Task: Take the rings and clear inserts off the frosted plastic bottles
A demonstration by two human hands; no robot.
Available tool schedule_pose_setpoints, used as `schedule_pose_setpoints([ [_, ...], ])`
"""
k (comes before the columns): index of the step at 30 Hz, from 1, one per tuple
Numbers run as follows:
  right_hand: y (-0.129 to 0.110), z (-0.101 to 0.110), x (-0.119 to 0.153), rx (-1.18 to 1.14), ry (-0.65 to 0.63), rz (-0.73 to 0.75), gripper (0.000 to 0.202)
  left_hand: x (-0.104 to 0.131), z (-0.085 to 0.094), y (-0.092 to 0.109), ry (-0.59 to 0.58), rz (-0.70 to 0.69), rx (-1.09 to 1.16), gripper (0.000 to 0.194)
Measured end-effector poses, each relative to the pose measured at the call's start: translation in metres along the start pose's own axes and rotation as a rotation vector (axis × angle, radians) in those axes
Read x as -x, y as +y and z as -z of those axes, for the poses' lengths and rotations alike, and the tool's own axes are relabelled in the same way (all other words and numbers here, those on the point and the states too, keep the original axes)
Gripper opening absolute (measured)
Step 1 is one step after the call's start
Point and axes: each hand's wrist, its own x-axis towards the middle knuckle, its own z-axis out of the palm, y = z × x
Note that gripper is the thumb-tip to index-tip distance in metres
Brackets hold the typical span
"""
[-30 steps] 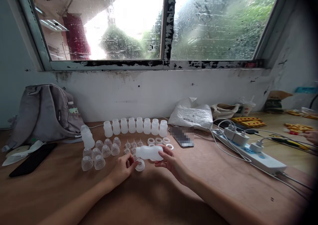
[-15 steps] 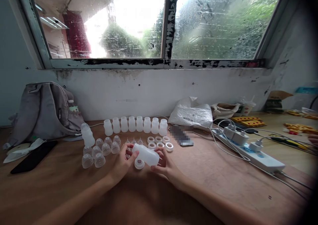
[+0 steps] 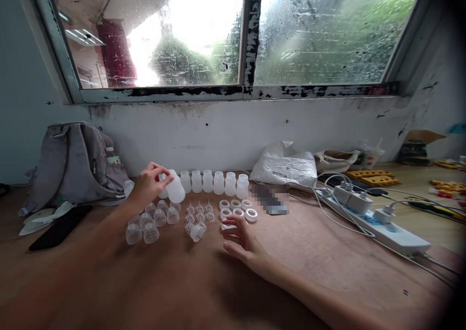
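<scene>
A frosted white bottle (image 3: 175, 188) hangs tilted from the pinched fingers of my left hand (image 3: 152, 183), in front of the left part of a row of upright bottles (image 3: 219, 183). My right hand (image 3: 243, 242) holds nothing, its fingers apart, just in front of several white rings (image 3: 251, 215). Between my hands stand several small clear nipples (image 3: 200, 217), with a clear cap (image 3: 197, 232) tilted at their front. Several clear domed caps (image 3: 150, 233) are grouped below my left forearm and wrist.
A grey backpack (image 3: 78, 160) and a black phone (image 3: 60, 228) are at the left. A silvery bag (image 3: 286, 165) lies by the wall. On the right, a white power strip (image 3: 393, 233) has plugs and cables, with yellow parts (image 3: 374, 177) behind.
My left hand has moved left and back with the bottle. My right hand has let go of it and opened. The clear cap in front of the nipples now lies differently.
</scene>
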Motion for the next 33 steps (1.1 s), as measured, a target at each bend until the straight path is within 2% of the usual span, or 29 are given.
schedule_pose_setpoints([
  [2, 0.002, 0.001, 0.000, 0.049, -0.012, 0.014, 0.039, -0.015, 0.007, -0.016, -0.011, 0.014, -0.170, 0.021],
  [5, 0.005, 0.000, 0.001, 0.122, -0.025, 0.045, 0.037, -0.027, 0.005, -0.042, -0.055, 0.077, -0.355, 0.021],
  [9, 0.007, -0.001, 0.003, 0.194, -0.035, 0.066, 0.035, -0.030, -0.011, -0.072, -0.185, 0.169, -0.561, 0.023],
  [14, 0.007, -0.001, 0.004, 0.232, -0.037, 0.092, 0.034, -0.028, -0.032, -0.092, -0.285, 0.233, -0.648, 0.021],
  [20, 0.007, -0.001, 0.004, 0.257, -0.043, 0.107, 0.033, -0.025, -0.045, -0.102, -0.328, 0.274, -0.672, 0.021],
  [26, 0.006, -0.002, 0.004, 0.277, -0.048, 0.103, 0.033, -0.020, -0.045, -0.102, -0.334, 0.307, -0.677, 0.020],
  [30, 0.008, -0.002, 0.005, 0.288, -0.048, 0.110, 0.033, -0.023, -0.040, -0.098, -0.302, 0.313, -0.669, 0.023],
  [33, 0.009, -0.001, 0.005, 0.304, -0.046, 0.115, 0.034, -0.022, -0.033, -0.083, -0.234, 0.293, -0.645, 0.029],
])
